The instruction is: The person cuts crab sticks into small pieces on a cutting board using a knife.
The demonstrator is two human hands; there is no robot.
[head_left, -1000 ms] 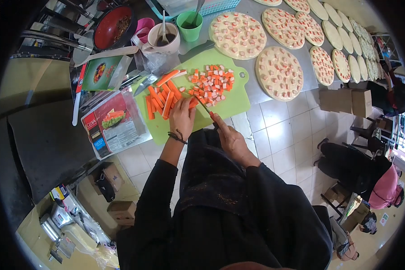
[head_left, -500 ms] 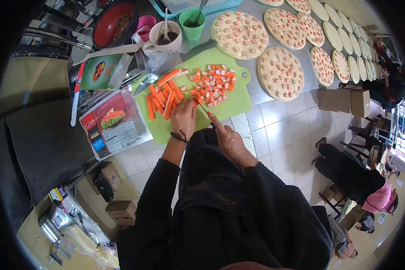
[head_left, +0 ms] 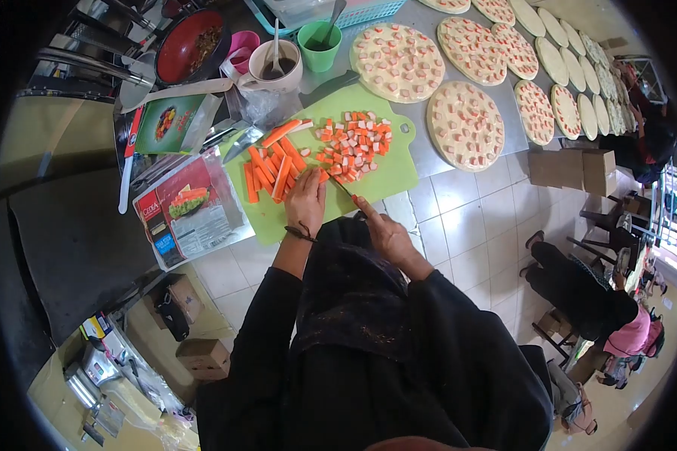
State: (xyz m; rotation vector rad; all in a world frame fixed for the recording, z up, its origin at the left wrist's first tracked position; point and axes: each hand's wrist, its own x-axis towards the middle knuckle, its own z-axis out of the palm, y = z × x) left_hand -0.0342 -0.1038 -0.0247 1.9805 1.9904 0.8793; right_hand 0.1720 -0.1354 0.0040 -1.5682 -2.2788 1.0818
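On a green cutting board (head_left: 384,161) my left hand (head_left: 306,201) is closed on an orange crab stick (head_left: 323,175) near the board's front edge. A small knife (head_left: 342,186) is gripped in my right hand (head_left: 391,239), its blade pointing up and left beside that stick's end. Whole orange sticks (head_left: 280,169) lie in a pile just beyond my left hand. Farther right, small orange-and-white cubes (head_left: 356,143) are heaped on the board. A larger knife's dark handle (head_left: 331,86) rests at the board's back edge.
Round dough bases (head_left: 466,126) with cubes on top stand right of the board. A mug (head_left: 274,65), green cup (head_left: 320,49) and red pan (head_left: 193,46) are behind. Opened packaging (head_left: 193,207) lies left. Two people are at the far right, one in pink (head_left: 632,331).
The small knife and my right hand have shifted slightly beside the held stick. My left hand still grips it. At the far right, the person in pink has changed position.
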